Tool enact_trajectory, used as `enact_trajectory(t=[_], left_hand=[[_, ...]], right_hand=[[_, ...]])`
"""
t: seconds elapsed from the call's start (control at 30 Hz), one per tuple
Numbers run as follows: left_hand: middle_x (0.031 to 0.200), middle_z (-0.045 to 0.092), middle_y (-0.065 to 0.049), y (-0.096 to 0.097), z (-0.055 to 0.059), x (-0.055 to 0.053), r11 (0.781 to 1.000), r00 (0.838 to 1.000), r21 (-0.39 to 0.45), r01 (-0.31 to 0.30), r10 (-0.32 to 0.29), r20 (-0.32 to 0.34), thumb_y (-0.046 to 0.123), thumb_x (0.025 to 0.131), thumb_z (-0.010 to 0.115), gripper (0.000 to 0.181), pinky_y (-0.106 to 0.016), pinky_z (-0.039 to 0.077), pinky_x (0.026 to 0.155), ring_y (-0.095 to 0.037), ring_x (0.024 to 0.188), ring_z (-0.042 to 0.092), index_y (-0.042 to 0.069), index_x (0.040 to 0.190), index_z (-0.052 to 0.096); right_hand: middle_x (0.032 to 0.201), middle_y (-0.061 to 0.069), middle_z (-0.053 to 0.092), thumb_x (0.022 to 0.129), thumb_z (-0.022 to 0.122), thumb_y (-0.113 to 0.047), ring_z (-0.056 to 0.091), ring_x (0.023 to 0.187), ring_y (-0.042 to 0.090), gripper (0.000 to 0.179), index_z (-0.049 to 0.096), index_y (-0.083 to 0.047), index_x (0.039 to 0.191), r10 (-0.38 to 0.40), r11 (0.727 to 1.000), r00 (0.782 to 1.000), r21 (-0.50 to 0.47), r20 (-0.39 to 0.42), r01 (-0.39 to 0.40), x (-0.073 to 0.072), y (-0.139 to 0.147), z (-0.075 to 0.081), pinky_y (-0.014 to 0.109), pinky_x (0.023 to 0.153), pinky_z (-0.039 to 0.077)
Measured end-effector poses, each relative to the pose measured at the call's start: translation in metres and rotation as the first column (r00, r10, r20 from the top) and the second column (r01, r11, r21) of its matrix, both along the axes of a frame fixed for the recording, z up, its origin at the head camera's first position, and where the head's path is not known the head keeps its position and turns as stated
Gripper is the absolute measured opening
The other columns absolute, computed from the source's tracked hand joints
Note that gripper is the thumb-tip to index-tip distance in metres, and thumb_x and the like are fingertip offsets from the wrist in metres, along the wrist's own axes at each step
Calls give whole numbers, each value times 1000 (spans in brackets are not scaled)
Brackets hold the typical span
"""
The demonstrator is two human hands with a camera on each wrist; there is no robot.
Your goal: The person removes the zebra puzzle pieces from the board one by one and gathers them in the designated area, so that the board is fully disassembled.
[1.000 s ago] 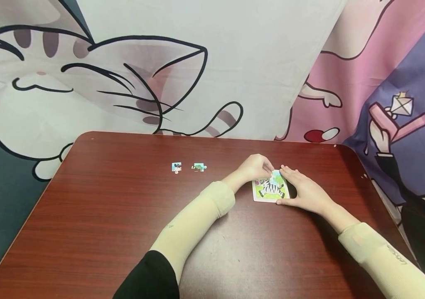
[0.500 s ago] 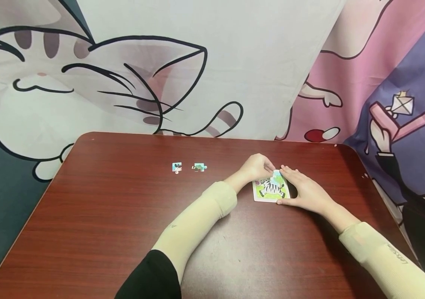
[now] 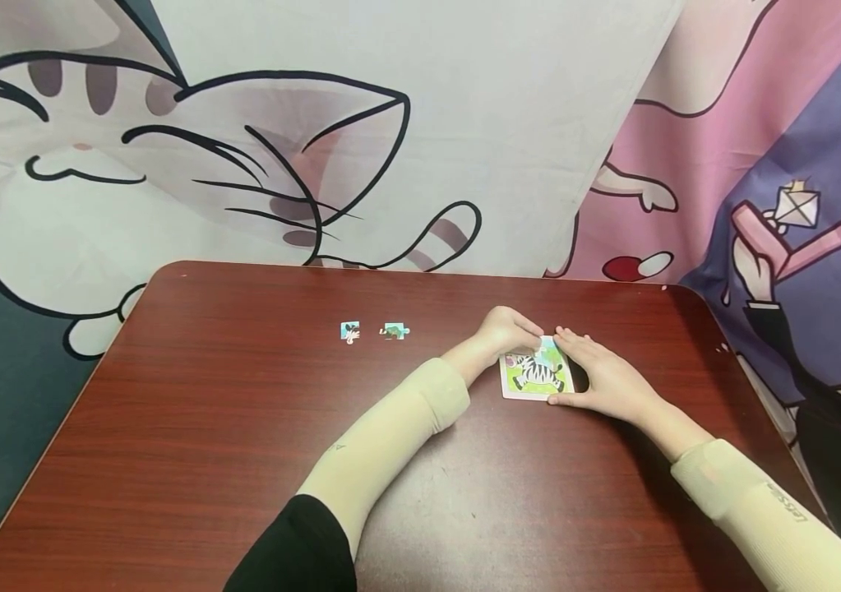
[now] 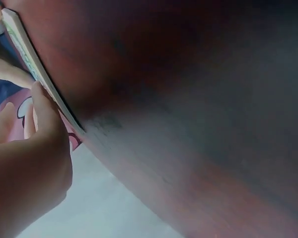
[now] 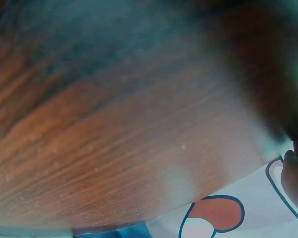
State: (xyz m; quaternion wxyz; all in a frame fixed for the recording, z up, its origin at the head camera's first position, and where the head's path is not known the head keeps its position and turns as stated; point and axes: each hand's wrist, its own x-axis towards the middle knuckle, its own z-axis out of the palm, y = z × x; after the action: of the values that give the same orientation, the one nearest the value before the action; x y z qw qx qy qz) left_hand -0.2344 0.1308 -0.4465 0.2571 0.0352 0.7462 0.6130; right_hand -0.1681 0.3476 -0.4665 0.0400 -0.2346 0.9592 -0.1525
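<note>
A small square puzzle board with a zebra picture, white border and light-blue patch lies on the table in the head view. My left hand reaches over its upper left part, fingertips at the light-blue patch and hiding that corner. In the left wrist view, a finger of the left hand points at the face of the board, the thumb apart from it. My right hand spans the board's right side, fingers straight at the upper corner, thumb at the lower edge. The right wrist view shows mostly tabletop.
Two loose puzzle pieces lie left of the hands: a black-and-white animal piece and a green-and-blue piece. They rest on the brown wooden table. Cartoon-printed cloth hangs behind the table's far edge.
My left fingers have straightened a little over the top of the board, and that hand has shifted slightly. The right hand and the board hold their place.
</note>
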Motion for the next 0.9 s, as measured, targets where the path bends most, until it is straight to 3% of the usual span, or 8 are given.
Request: enact_trajectory(t=[0.1,0.3,0.47,0.9], left_hand=[[110,78,-26,2,1,2,997,995,43,-57,54,80,-10,89,76,24,-30,65,82,-33,108,78,-9,113,78],[112,77,-27,3,4,5,989,981,78,-128,115,158,-12,89,75,26,-33,64,87,-34,111,77,-11,115,76],[110,77,-29,5,7,8,979,969,82,-187,170,180,-13,89,74,27,-36,64,89,-36,110,76,-12,116,76],[118,78,-22,8,11,14,977,963,45,-209,197,183,-9,92,74,28,-31,63,93,-26,110,77,-8,120,76]], right_hand=[[167,23,41,80,90,-51,40,155,43,104,45,1,158,-2,1000,1000,-4,0,2,1,0,0,61,125,32],[167,22,41,80,90,-52,40,155,43,104,45,0,159,-8,1000,1000,-7,8,8,1,0,-1,61,125,33],[168,21,41,80,90,-54,40,155,42,106,44,0,159,-7,1000,1000,-3,11,7,0,-1,-1,61,125,33],[167,21,42,79,90,-53,41,155,42,106,44,0,159,-9,1000,1000,0,6,9,0,0,-1,61,124,33]])
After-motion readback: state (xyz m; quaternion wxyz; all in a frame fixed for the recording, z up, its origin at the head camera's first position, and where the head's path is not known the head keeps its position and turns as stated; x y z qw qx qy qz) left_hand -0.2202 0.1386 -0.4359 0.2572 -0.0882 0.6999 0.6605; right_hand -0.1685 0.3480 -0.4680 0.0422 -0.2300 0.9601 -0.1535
